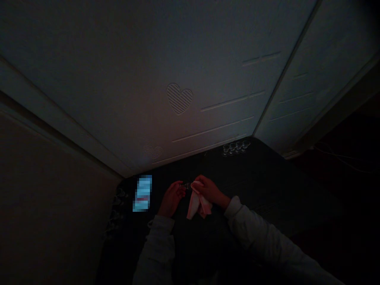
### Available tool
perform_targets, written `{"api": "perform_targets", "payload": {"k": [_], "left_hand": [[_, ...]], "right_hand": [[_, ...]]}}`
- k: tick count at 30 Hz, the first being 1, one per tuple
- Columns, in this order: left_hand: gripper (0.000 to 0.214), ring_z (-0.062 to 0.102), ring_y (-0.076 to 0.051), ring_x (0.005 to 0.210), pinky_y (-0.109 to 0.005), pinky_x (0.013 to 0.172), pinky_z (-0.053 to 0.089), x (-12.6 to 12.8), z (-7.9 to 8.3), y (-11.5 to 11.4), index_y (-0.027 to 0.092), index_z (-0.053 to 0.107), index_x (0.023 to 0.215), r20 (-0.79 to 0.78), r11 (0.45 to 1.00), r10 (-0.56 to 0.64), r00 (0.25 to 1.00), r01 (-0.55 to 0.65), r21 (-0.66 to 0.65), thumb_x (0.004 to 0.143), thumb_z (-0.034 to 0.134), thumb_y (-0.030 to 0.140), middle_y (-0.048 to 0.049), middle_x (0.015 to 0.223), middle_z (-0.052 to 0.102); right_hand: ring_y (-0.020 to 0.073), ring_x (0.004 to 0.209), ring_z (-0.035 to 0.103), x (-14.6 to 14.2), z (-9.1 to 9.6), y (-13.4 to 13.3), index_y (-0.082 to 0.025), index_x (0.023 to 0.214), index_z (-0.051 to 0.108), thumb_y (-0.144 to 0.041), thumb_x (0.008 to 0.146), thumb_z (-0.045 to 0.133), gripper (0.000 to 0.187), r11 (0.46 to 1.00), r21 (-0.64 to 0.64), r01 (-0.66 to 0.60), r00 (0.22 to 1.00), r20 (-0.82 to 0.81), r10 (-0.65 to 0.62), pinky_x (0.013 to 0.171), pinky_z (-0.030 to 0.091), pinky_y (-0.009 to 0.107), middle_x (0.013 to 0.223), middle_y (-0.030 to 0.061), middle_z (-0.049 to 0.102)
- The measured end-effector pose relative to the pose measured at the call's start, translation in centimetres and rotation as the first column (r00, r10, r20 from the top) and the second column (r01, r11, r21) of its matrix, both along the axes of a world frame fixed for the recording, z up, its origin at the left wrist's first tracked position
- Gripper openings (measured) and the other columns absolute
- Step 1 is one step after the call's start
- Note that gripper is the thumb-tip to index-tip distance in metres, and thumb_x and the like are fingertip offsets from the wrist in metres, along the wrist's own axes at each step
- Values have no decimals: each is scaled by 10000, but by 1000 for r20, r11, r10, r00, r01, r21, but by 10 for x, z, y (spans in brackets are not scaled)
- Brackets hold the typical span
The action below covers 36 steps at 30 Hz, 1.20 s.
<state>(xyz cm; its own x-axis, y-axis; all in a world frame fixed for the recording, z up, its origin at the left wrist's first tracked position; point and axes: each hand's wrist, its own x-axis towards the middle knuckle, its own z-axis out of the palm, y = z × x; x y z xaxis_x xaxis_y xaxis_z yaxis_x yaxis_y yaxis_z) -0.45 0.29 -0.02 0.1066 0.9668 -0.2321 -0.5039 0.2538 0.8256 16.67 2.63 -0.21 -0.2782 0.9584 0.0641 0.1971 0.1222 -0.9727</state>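
The scene is very dark. My left hand (172, 198) is closed on a small clear glass (187, 185), which shows mostly as glints between my two hands. A pink-and-white cloth (195, 204) hangs in folds from my right hand (210, 189), whose fingers pinch it against or very near the glass. How far the cloth covers the glass is hard to see. Both hands are above a dark tabletop (267, 178), close to my body.
Several small stemmed glasses (236, 147) stand in rows at the table's back edge. More glassware (114, 215) glints dimly along the left edge. A bright, blurred-out screen (143, 194) lies left of my hands. Behind rises a pale panel with a heart relief (179, 99).
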Motion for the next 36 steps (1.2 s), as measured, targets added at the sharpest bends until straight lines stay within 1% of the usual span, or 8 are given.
{"api": "perform_targets", "payload": {"k": [4,14,17,20,22,26,31,36], "left_hand": [[221,557,-111,630,-243,589,408,0,-1,0,135,556,909,-6,1000,11,1000,-11,-12,718,566,246,-30,698,614],[218,558,-101,629,-228,594,414,0,1,0,133,560,903,17,999,38,999,-37,-38,704,577,221,-26,691,611],[218,563,-104,644,-230,605,420,-1,2,0,138,563,902,73,998,51,996,-47,-45,696,580,207,-21,700,610],[208,565,-107,641,-239,609,427,-4,2,1,147,567,879,132,993,96,987,-85,-85,678,587,197,-15,703,611],[197,564,-110,635,-246,612,429,-6,0,3,153,568,862,161,987,132,978,-114,-115,672,586,201,-16,698,611],[180,558,-111,634,-247,625,427,-7,-1,4,146,575,836,196,984,162,967,-142,-112,667,577,207,-19,677,603],[195,547,-112,637,-244,616,416,-7,0,2,153,574,849,198,986,151,969,-133,-99,672,568,232,-20,684,591],[158,528,-107,624,-245,593,410,-11,3,1,169,575,805,324,980,198,925,-188,-62,673,548,252,-12,696,579]], "right_hand": [[113,663,473,0,-5,1,-165,812,518,-280,744,467,142,999,50,-22,1000,-21,23,595,374,223,720,-16,511],[115,691,478,1,-6,2,-169,832,518,-191,719,453,132,999,42,-36,998,-48,38,624,380,225,748,-16,513],[116,681,475,0,-2,1,-168,804,525,-254,725,481,125,1000,14,14,996,-88,-13,615,381,226,729,-20,513],[120,661,472,-1,3,1,-166,765,536,-347,730,501,187,996,-28,90,987,-130,-93,602,381,228,691,-21,511],[123,648,473,1,4,3,-163,727,542,-405,737,492,248,982,-87,165,972,-155,-177,596,380,231,667,-15,512],[137,671,485,5,1,10,-163,752,548,-482,737,473,328,952,-179,247,919,-268,-289,613,393,237,700,7,526],[157,704,498,5,-8,14,-163,819,528,-519,729,465,373,931,-254,260,873,-351,-339,623,418,248,744,32,535],[142,680,492,4,-13,15,-169,801,516,-489,730,486,330,922,-293,252,834,-418,-361,609,416,238,726,17,513]]}}
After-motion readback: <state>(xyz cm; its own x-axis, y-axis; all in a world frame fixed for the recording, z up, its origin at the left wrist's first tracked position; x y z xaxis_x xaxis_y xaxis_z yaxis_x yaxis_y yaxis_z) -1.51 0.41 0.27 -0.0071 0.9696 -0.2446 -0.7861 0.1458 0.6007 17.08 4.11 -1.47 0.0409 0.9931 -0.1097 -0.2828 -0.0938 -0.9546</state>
